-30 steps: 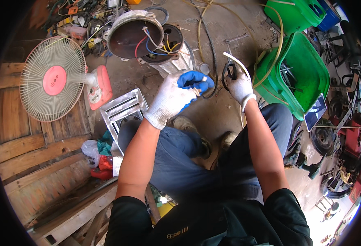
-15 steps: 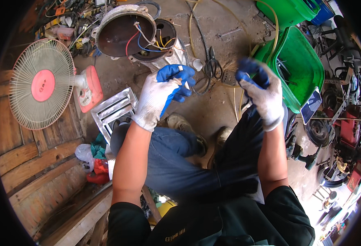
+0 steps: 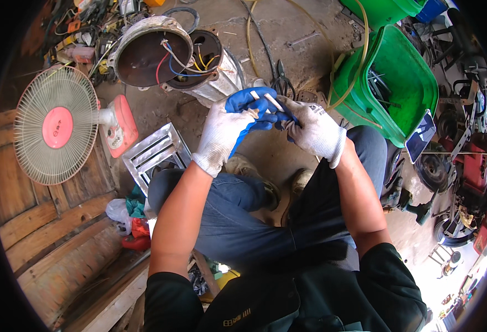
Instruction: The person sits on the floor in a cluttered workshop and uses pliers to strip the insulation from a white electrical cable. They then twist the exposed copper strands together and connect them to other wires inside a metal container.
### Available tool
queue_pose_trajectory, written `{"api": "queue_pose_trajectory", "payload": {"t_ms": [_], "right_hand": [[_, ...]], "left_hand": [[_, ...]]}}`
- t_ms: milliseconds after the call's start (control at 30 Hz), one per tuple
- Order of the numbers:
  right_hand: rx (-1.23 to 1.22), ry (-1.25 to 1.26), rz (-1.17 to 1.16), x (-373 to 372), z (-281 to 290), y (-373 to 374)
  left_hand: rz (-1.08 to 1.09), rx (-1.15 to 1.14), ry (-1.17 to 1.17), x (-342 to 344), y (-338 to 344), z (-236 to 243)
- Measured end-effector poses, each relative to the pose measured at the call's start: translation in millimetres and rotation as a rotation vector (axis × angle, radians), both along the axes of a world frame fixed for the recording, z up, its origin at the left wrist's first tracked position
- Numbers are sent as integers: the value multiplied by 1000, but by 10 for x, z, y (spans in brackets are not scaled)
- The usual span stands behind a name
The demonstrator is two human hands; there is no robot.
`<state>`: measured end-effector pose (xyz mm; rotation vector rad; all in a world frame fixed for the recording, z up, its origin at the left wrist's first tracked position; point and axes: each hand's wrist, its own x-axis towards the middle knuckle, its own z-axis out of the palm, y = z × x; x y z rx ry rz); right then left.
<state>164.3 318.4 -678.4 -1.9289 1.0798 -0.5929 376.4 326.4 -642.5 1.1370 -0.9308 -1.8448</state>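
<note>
Both my hands wear white gloves with blue-coated fingers and meet above my knees. My left hand (image 3: pixel 224 130) is closed with its fingers curled round a thin white strip (image 3: pixel 255 96). Against its fingertips, my right hand (image 3: pixel 312 128) is closed in a pinch on a second thin white strip (image 3: pixel 273 102) that slants between the two hands. The strips' lower ends are hidden by the fingers. Just beyond my left hand stands a pale metal motor housing (image 3: pixel 213 88), open on top, with red, blue, yellow and white wires (image 3: pixel 171 58) coming out.
A pink fan (image 3: pixel 58 128) lies at the left beside a slatted metal frame (image 3: pixel 157 155). At the right stands a green bin (image 3: pixel 401 99) with dark rods inside and a phone (image 3: pixel 420 135) at its rim. Scissors (image 3: pixel 282 80) and a wrench (image 3: pixel 303 39) lie on the floor.
My right hand has moved left and joined my left hand, and a second white strip shows between them. My left hand has shifted slightly right, still holding its strip.
</note>
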Motion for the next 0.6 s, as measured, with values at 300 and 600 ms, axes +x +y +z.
{"api": "queue_pose_trajectory", "payload": {"t_ms": [300,600], "right_hand": [[166,66,24,15,88,10],[301,-110,-51,-12,165,-12]], "left_hand": [[-27,-42,-58,-23,18,-126],[77,73,-144,-15,-34,-33]]}}
